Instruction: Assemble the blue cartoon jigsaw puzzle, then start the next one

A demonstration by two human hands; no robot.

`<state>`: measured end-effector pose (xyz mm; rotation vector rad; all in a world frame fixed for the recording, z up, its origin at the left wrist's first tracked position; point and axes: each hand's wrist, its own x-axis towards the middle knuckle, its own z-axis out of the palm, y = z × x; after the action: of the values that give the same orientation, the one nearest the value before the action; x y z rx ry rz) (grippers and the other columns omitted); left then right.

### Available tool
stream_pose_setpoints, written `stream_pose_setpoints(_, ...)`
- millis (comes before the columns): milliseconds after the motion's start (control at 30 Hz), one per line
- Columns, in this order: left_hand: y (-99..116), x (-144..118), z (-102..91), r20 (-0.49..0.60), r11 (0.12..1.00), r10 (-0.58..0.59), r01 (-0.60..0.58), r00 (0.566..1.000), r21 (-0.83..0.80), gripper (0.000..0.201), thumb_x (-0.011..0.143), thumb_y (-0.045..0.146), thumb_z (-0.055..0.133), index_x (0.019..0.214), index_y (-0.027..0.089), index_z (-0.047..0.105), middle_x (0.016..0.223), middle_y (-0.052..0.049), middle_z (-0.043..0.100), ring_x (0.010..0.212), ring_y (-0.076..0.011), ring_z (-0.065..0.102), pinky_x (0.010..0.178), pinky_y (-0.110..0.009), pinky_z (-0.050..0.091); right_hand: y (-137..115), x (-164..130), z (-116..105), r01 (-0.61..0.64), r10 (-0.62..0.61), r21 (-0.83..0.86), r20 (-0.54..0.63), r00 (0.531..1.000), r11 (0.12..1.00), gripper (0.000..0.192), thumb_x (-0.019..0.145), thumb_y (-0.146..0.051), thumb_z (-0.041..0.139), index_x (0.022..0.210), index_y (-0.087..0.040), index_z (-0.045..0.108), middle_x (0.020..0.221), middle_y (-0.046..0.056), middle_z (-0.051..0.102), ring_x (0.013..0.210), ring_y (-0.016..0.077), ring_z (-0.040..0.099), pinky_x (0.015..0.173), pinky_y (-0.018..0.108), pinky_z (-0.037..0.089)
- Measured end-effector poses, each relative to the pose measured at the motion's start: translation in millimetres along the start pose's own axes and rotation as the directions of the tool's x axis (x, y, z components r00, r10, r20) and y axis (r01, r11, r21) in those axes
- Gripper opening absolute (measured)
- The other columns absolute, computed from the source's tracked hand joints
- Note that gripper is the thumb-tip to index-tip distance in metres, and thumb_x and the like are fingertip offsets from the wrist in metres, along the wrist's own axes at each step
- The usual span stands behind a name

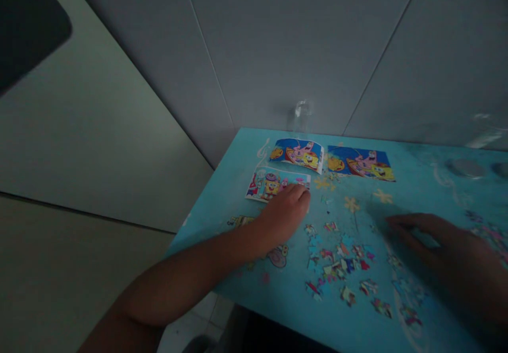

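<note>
My left hand (289, 207) lies curled at the lower right corner of a picture card (260, 182) with cartoon figures. Its fingers are closed, and whatever they hold is hidden. My right hand (444, 244) is over the table to the right, thumb and forefinger brought together at the tips. Anything in that pinch is too blurred to make out. Loose jigsaw puzzle pieces (337, 268) are spread between the two hands. More pieces (410, 316) lie below my right hand, partly covered by it.
Two blue cartoon cards, one curved (297, 153) and one flat (361, 162), lie farther back on the light-blue table (222, 183). A clear glass (302, 117) stands by the grey wall. Round discs (468, 169) and more puzzle pieces (492, 236) are at the right.
</note>
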<state>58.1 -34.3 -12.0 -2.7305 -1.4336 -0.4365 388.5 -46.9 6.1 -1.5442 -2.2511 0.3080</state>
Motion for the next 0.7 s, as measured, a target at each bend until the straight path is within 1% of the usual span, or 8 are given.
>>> stream_pose_setpoints(100,-4,0,0.1,-0.011,0.999,0.035,-0.035,0.999,0.002,0.021,0.098,0.007,0.05,0.111,0.011,0.066,0.114,-0.011,0.065,0.108,-0.0235,0.061,0.104,-0.045,0.049,-8,1,-1,0.034,-0.034,0.01,0.016,0.999,0.999,0.017,0.096,-0.039,0.059,0.104,-0.031,0.071,0.1,0.005,0.078,0.078,0.029,0.075,0.076,0.046,0.06)
stream_pose_setpoints(167,-7,0,0.2,-0.038,0.999,0.051,-0.051,0.998,0.0,0.021,0.098,0.007,0.05,0.108,0.013,0.068,0.113,-0.01,0.067,0.106,-0.0232,0.062,0.107,-0.047,0.047,-11,1,-2,0.061,-0.062,0.013,0.024,0.998,0.998,0.02,0.098,-0.037,0.057,0.103,-0.026,0.072,0.1,0.007,0.077,0.082,0.0282,0.074,0.081,0.045,0.06)
stream_pose_setpoints(267,-11,2,-0.6,-0.04,0.998,0.065,-0.065,0.997,0.0,0.02,0.097,0.008,0.053,0.107,0.013,0.07,0.111,-0.009,0.069,0.104,-0.0236,0.062,0.103,-0.044,0.05,-11,0,-3,0.068,-0.069,0.024,0.034,0.997,0.997,0.024,0.099,-0.035,0.054,0.107,-0.022,0.072,0.105,0.01,0.077,0.086,0.0277,0.074,0.082,0.044,0.059)
stream_pose_setpoints(333,-11,3,-2.3,-0.036,0.998,0.07,-0.07,0.997,0.007,0.019,0.097,0.009,0.055,0.108,0.013,0.07,0.11,-0.009,0.07,0.104,-0.0243,0.062,0.099,-0.043,0.051,-9,-1,-3,0.057,-0.058,0.027,0.017,0.998,0.998,0.025,0.099,-0.036,0.054,0.109,-0.021,0.071,0.107,0.01,0.076,0.087,0.027,0.073,0.081,0.043,0.059)
stream_pose_setpoints(433,-10,4,-6.4,-0.058,0.997,0.077,-0.075,0.995,0.021,0.02,0.097,0.011,0.055,0.111,0.014,0.07,0.11,-0.009,0.071,0.104,-0.0245,0.063,0.097,-0.043,0.051,-8,0,-3,0.057,-0.057,0.024,0.004,0.998,0.998,0.025,0.099,-0.037,0.055,0.109,-0.022,0.072,0.106,0.008,0.075,0.087,0.0251,0.073,0.081,0.043,0.059)
stream_pose_setpoints(567,-6,3,-12.0,-0.126,0.996,0.09,-0.086,0.988,0.036,0.022,0.096,0.011,0.056,0.114,0.015,0.068,0.111,-0.009,0.071,0.104,-0.0244,0.064,0.095,-0.044,0.05,-13,2,-2,0.072,-0.072,0.034,0.017,0.997,0.997,0.024,0.098,-0.035,0.055,0.105,-0.022,0.073,0.103,0.007,0.076,0.088,0.024,0.072,0.083,0.042,0.058)
stream_pose_setpoints(700,-4,2,-13.1,-0.206,0.988,0.156,-0.15,0.966,0.043,0.024,0.097,0.012,0.054,0.117,0.015,0.067,0.112,-0.009,0.072,0.103,-0.0241,0.065,0.093,-0.043,0.049,-18,3,-3,0.061,-0.062,0.044,0.017,0.998,0.997,0.022,0.098,-0.03,0.054,0.105,-0.021,0.074,0.102,0.007,0.076,0.091,0.0246,0.072,0.084,0.042,0.058)
